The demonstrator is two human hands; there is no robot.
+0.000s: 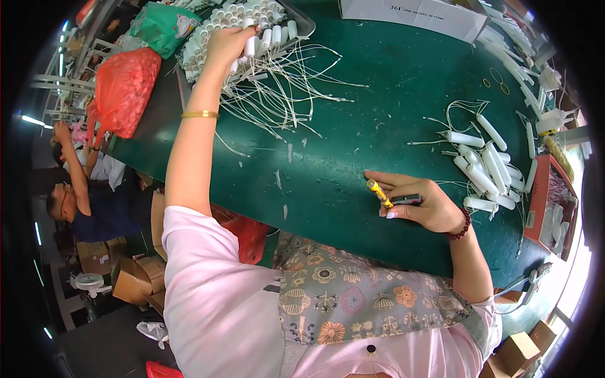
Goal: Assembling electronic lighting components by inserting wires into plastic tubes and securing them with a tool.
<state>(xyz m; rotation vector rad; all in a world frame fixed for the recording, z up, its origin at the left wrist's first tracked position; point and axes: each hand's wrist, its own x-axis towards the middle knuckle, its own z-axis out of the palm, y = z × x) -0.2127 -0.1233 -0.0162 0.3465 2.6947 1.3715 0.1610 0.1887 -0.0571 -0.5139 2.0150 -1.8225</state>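
My left hand (228, 45) reaches to the far left, its fingers closed at the top of a white tube (250, 46) with thin wire leads. That tube stands among many similar white tubes (233, 17) packed upright in a metal tray (305, 22). Pale wires (277, 94) trail from them across the green table. Near the table's front edge, my right hand (422, 203) is closed around a small yellow cylinder (380, 193) that looks like a battery, and a small black piece (406, 200) whose kind I cannot make out.
On the right lies a loose pile of white tubes (488, 169) with wires, beside a red box (547, 208). A white carton (416, 16) stands at the back. Red (128, 88) and green bags (164, 28) sit left of the tray. A person (82, 195) works farther left.
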